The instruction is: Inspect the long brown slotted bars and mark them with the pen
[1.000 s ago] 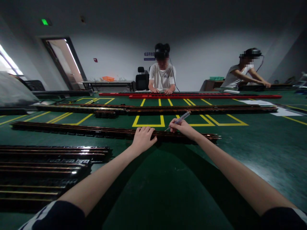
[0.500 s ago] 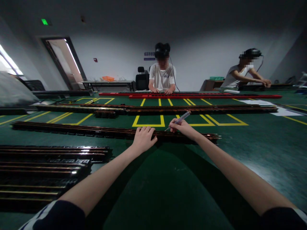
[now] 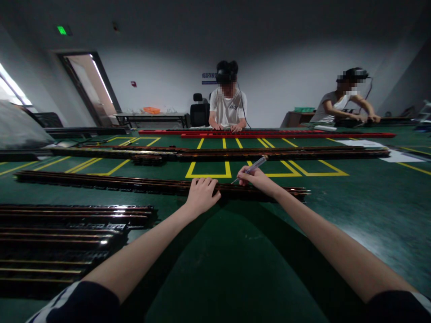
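A long black rail with copper-coloured strips (image 3: 111, 180) lies crosswise on the green table in front of me. My left hand (image 3: 202, 195) grips it near the middle, fingers over its top and the thumb on the near side. Just to the right, my right hand (image 3: 253, 178) is closed round a screwdriver (image 3: 257, 164) with a clear handle. Its thin shaft slants down to the left, the tip at the rail's upper edge between my hands. Whether the tip touches a screw is too small to tell.
More black rails (image 3: 67, 215) lie at the lower left, near my left forearm. Beyond the yellow tape marks (image 3: 208, 176) run further dark rails (image 3: 283, 154) and red rails (image 3: 289, 134). Two co-workers sit across, one person (image 3: 229, 107) facing me, another person (image 3: 332, 110) at right.
My hands, the screwdriver and the rail keep their places. At the far right, the co-worker's hands have moved apart.
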A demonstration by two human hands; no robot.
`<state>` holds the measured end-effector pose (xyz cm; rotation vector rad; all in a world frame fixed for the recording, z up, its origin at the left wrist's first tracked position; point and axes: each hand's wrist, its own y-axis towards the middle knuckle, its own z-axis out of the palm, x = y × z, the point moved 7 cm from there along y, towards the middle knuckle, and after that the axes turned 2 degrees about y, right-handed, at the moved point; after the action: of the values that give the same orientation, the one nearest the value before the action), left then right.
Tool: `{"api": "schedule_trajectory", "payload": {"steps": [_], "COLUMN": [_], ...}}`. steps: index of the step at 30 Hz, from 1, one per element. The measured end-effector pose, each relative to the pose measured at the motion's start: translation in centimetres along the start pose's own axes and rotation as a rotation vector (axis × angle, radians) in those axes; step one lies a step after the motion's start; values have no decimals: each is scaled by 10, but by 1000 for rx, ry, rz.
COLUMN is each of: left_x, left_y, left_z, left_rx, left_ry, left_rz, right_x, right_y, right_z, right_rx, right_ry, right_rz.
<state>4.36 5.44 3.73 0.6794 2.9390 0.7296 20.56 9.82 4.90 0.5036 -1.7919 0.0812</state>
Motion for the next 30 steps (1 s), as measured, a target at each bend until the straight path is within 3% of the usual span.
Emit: {"api": "schedule_trajectory", "payload": {"steps": [30], "left_x": [2], "left_y": [0], "left_z": [1], "left_rx": [8], "left_ry": [-5], "left_rz": [-2], "right_x": [1], "right_y": [-1], "right_z": [1], "right_rx": [-5], "right_ry": [-12], "right_rz": [-11]}}
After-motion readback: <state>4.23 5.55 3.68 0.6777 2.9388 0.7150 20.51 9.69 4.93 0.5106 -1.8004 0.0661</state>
